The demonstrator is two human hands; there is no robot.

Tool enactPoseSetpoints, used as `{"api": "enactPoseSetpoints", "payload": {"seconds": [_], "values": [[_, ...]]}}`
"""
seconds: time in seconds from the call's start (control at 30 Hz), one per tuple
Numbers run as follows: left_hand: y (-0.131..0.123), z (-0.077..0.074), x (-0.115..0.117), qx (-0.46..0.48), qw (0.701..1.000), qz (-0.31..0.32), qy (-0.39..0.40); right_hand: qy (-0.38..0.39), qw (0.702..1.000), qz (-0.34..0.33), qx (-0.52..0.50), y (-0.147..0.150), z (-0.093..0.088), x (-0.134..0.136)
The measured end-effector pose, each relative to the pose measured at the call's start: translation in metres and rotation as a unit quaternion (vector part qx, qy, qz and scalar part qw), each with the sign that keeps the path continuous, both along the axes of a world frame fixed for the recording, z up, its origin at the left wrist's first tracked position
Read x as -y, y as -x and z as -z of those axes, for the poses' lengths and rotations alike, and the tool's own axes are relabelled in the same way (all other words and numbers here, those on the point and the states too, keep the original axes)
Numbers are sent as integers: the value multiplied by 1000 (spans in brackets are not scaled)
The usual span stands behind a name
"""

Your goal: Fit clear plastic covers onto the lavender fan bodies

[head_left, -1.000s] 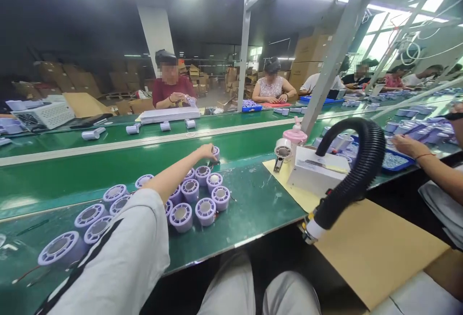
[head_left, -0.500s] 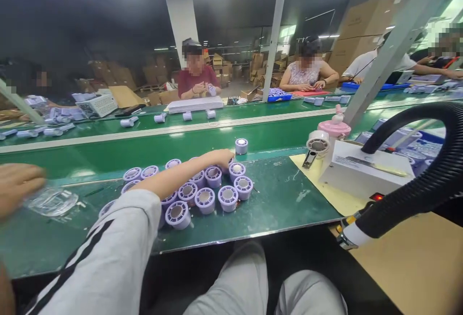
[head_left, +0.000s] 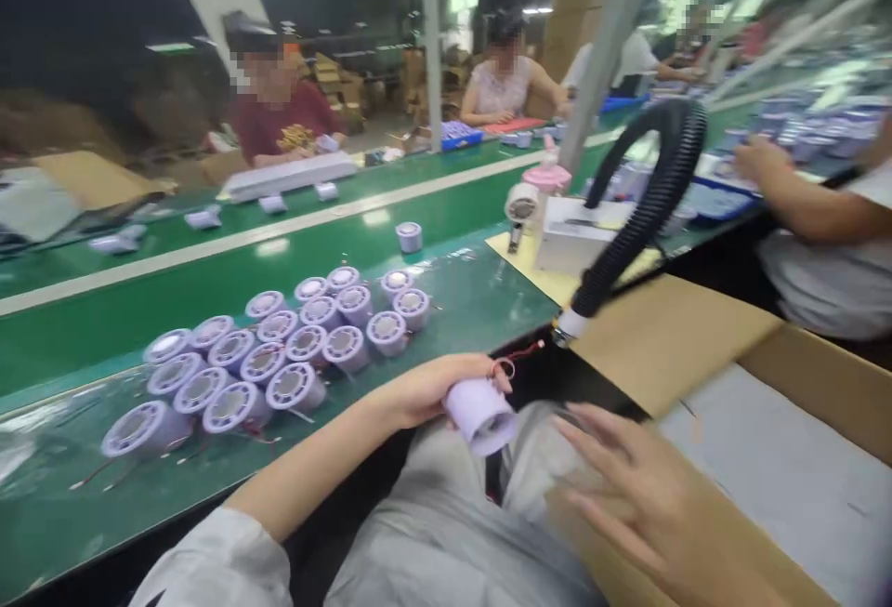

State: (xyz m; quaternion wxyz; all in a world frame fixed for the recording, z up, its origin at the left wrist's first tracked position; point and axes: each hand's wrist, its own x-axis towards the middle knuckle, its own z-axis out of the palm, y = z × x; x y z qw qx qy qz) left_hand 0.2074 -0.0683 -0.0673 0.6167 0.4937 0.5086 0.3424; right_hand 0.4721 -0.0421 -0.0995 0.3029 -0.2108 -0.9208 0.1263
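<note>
My left hand [head_left: 425, 389] is closed around a lilac cylindrical part [head_left: 480, 414] with thin red wires at its top, held over my lap in front of the table edge. My right hand [head_left: 645, 500] is open with fingers spread, just right of and below that part, resting over something clear that I cannot make out. Several more lilac round parts [head_left: 279, 351] stand clustered on the green table to the left. One lone lilac part [head_left: 409, 236] stands on the green conveyor belt [head_left: 209, 286] behind them.
A black corrugated hose [head_left: 651, 198] arches over a white box device [head_left: 575, 235] on a yellow sheet. An open cardboard box [head_left: 731, 421] sits at my right. A co-worker's arm [head_left: 794, 198] is at far right; other people sit across the belt.
My left hand has pulled back from the cluster on the table to my lap, now holding one lilac part. My right hand has come into view beside it. The camera has swung down and right.
</note>
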Motion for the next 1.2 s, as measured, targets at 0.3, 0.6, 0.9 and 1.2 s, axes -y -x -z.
{"api": "enactPoseSetpoints", "payload": {"seconds": [0.3,0.6,0.9,1.2], "values": [[-42,17,4,-267,930,116,-225,177,977,82,92,14,0,0],[-50,56,5,-124,961,-10,-247,376,922,89,-35,1,-4,6],[-49,63,11,-41,973,81,-211,525,814,90,-233,-2,-1,-2],[-51,53,23,44,993,43,-97,311,944,-3,-105,-15,10,9]]}}
